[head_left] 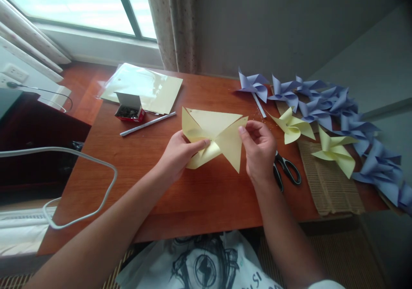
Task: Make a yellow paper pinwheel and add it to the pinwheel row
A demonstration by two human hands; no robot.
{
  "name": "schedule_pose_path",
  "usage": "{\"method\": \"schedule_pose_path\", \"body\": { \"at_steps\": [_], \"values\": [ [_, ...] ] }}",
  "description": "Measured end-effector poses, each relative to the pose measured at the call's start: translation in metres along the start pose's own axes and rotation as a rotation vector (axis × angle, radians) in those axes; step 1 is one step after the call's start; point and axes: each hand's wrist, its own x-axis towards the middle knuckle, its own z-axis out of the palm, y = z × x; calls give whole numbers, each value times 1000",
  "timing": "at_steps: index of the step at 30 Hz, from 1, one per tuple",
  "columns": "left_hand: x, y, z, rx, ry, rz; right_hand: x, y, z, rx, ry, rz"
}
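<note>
Two hands [180, 151] [257, 149] fold one yellow sheet [215, 136]

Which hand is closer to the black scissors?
The right hand. It holds the yellow paper just left of the scissors, almost touching their handles. The left hand grips the paper's other side, farther away across the wooden table.
</note>
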Motion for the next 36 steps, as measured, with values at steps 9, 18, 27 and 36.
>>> {"method": "schedule_pose_path", "body": {
  "at_steps": [9, 18, 27, 36],
  "values": [
    [0, -2, 0, 125, 71, 85, -9, -23, -2, -294, -43, -417],
    [0, -1, 0, 125, 48, 108, -10, -17, -4, -451, -317, -636],
    [0, -2, -2, 89, 2, 84, -8, -12, -2, -492, -325, -694],
    [1, 0, -3, 39, -14, 60, -5, -12, -4, -510, -348, -721]
  ]
}}
